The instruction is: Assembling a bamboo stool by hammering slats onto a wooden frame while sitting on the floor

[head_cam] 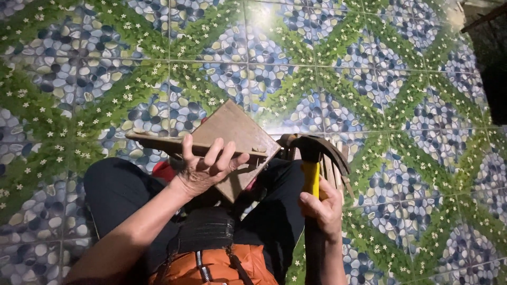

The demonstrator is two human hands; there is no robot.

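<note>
My left hand (207, 164) grips a brown wooden piece (232, 132), a flat square board joined to a long strip (153, 141) that runs left. It rests across my lap on my dark trousers. My right hand (323, 207) is closed around the handle of a claw hammer (311, 158), whose dark head sits just right of the board's corner. The hammer's grip is yellow near the head and black lower down.
I sit on a tiled floor (369, 68) patterned with blue pebbles, green leaves and small white flowers. Something red (165, 170) shows under my left wrist. A dark object (491, 58) stands at the upper right edge.
</note>
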